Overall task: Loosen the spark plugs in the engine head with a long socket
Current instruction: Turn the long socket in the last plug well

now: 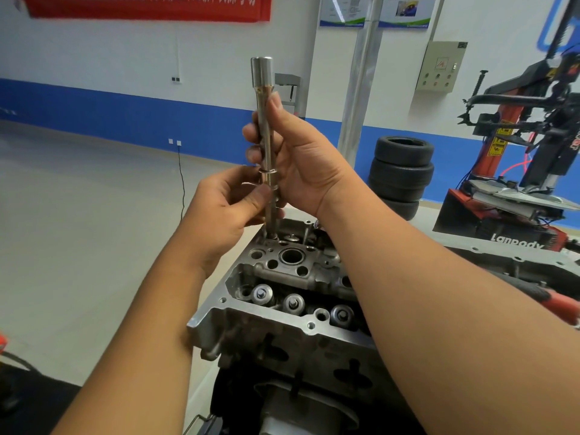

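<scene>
A long steel socket (263, 89) stands upright, its lower end down in a bore at the far end of the grey aluminium engine head (251, 321). My right hand (301, 161) grips the shaft at mid-height, thumb pointing up along it. My left hand (229, 202) pinches the shaft lower down, just under a small ring on it. The wide drive end of the socket sticks out above both hands. An open round plug well (291, 256) shows in the head nearer to me. No spark plug itself is visible.
Valve spring caps (293, 302) line the near side of the head. A stack of black tyres (401, 174) and a red tyre changer (514, 171) stand at the right. A metal post (361, 89) rises behind. Grey floor lies to the left.
</scene>
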Motion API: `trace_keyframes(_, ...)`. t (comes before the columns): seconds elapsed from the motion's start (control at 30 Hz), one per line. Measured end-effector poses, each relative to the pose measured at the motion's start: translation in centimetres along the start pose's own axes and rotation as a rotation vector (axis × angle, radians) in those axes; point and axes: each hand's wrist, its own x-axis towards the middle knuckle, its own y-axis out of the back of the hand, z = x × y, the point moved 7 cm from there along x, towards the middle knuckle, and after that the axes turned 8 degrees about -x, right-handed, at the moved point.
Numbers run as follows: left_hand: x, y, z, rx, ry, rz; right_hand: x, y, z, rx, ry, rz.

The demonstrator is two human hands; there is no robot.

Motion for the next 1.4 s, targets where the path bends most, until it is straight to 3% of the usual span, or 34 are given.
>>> trace_keyframes(0.23, 0.08, -0.08, 0.42, 0.065, -0.057, 0.109, 0.12, 0.04, 0.29, -0.033, -0.003, 0.005)
trace_keyframes(0.43, 0.01, 0.55, -0.07, 0.022, 0.0, 0.038, 0.22, -0.2, 0.26, -0.029, -0.015, -0.022)
trace_keyframes(0.7, 0.14, 0.05, 0.07, 0.101, -0.032, 0.091, 0.32, 0.13, 0.52, -0.033, 0.003, -0.013)
trace_keyframes(0.83, -0.04, 0.12, -0.27, 0.038, 0.022, 0.001, 0.38, 0.1, 0.51, -0.037, -0.015, -0.023)
trace_keyframes(1.07, -0.05, 0.09, 0.17, 0.114, -0.018, 0.11, 0.3, 0.14, 0.59, -0.054, -0.001, 0.01)
trace_keyframes(1.27, -0.09, 0.12, -0.29, 0.066, 0.043, -0.01, 0.05, 0.14, 0.54, -0.02, -0.042, 0.007)
trace_keyframes(1.4, -0.01, 0.31, -0.01, 0.16, 0.001, 0.1, 0.04, 0.15, 0.65, -0.023, -0.066, 0.018)
